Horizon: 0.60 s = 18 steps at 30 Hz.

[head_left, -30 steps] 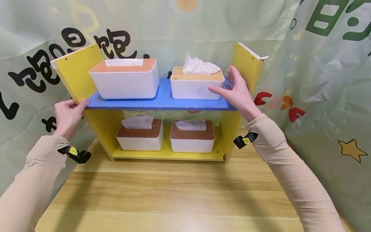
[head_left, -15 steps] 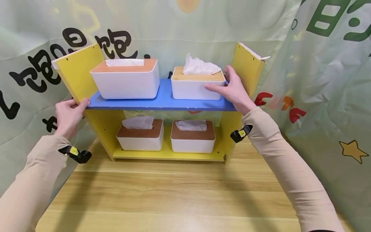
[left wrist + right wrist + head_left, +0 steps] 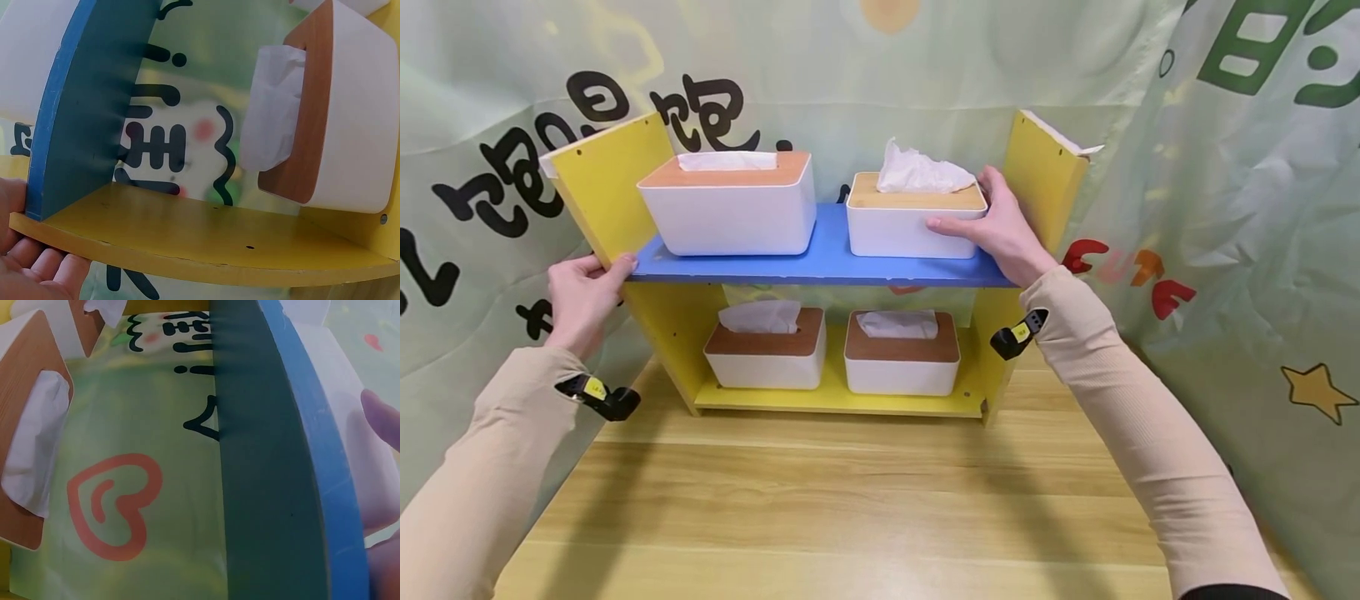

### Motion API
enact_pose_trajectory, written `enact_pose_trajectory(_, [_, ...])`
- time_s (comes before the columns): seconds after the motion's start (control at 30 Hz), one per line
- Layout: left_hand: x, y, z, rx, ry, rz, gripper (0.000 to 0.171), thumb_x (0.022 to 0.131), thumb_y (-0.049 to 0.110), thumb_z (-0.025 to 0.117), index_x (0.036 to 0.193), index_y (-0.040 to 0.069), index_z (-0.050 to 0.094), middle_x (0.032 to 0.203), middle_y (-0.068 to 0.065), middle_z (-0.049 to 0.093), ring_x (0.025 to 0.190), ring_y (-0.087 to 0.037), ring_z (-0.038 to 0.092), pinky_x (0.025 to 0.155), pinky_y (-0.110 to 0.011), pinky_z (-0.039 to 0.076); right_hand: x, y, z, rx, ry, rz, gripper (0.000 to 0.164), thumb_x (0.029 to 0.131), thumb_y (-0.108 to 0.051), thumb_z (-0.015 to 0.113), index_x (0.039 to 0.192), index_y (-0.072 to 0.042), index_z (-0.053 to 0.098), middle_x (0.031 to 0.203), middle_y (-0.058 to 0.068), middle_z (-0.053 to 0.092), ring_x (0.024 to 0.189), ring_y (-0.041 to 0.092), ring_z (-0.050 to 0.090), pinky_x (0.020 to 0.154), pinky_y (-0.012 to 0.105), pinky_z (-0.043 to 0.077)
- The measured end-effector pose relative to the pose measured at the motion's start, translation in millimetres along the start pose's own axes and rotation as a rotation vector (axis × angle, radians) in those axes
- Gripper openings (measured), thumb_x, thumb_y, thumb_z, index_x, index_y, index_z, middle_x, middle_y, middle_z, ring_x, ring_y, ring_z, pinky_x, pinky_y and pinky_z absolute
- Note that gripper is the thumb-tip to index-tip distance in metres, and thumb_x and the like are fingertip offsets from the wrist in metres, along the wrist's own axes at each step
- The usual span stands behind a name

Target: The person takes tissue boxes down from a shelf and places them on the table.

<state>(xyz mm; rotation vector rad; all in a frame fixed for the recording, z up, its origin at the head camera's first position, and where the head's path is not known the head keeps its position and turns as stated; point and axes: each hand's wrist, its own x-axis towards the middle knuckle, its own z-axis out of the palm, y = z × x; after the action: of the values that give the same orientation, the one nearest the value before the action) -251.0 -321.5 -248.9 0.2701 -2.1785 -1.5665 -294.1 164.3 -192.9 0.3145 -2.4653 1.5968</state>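
My left hand (image 3: 583, 300) grips the front edge of the yellow left side panel (image 3: 606, 187), where it meets the blue shelf board (image 3: 737, 268). In the left wrist view its curled fingers (image 3: 47, 265) show beneath that panel. At the upper right, my right hand (image 3: 1011, 229) holds the right end of a white tissue box (image 3: 895, 233) with a light wooden lid and a raised tissue. The thumb lies across the front of the box, while the other fingers reach round its right side, partly hidden. A larger white tissue box (image 3: 730, 221) stands on the left of the same board.
Below, two white tissue boxes with brown lids, one left (image 3: 767, 371) and one right (image 3: 901, 377), sit on the yellow bottom board (image 3: 835, 402). A yellow right side panel (image 3: 1045, 179) rises close beside my right hand. The unit stands on a wooden table (image 3: 835, 500) before a printed curtain (image 3: 865, 75).
My right hand has moved left and closed in on the upper right tissue box, its thumb sliding further across the front. The left hand keeps its grip on the panel.
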Motion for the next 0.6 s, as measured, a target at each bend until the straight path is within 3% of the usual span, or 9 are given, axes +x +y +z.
enact_pose_trajectory(0.1, [0.3,-0.3,0.0,0.006,0.001,0.003,0.019,0.092,0.031,0.071,0.077,0.041,0.065,0.061,0.029,0.063,0.063,0.008,0.059,0.058,-0.010,0.048,3.2,3.3,-0.4,0.032,-0.010,-0.021,0.080,0.080,-0.030,0.084,0.139,-0.011,0.034,0.138,0.007,0.048,0.126,0.019,0.044,0.118,0.038,0.028])
enact_pose_trajectory(0.3, [0.9,1.3,0.2,-0.020,-0.009,-0.002,0.016,0.093,0.027,0.071,0.080,0.036,0.067,0.061,0.026,0.065,0.062,0.008,0.060,0.057,-0.010,0.047,5.7,3.5,-0.7,0.087,-0.030,-0.003,0.085,0.080,-0.027,0.084,0.144,-0.012,0.030,0.143,0.007,0.046,0.128,0.018,0.043,0.119,0.035,0.027])
enact_pose_trajectory(0.47, [0.1,2.6,0.2,-0.056,-0.016,-0.010,0.018,0.093,0.023,0.070,0.079,0.034,0.067,0.061,0.024,0.066,0.061,0.007,0.060,0.056,-0.009,0.047,6.8,2.8,1.5,0.103,-0.023,0.001,0.083,0.079,-0.027,0.085,0.142,-0.012,0.032,0.136,0.004,0.047,0.125,0.018,0.043,0.115,0.034,0.029])
enact_pose_trajectory(0.6, [1.0,1.4,0.6,-0.023,-0.003,-0.010,0.019,0.093,0.026,0.071,0.078,0.038,0.066,0.060,0.027,0.064,0.061,0.008,0.059,0.057,-0.010,0.046,8.2,3.3,3.5,0.133,-0.023,0.029,0.104,0.079,-0.024,0.084,0.157,-0.015,0.015,0.157,0.006,0.033,0.139,0.019,0.035,0.123,0.034,0.021])
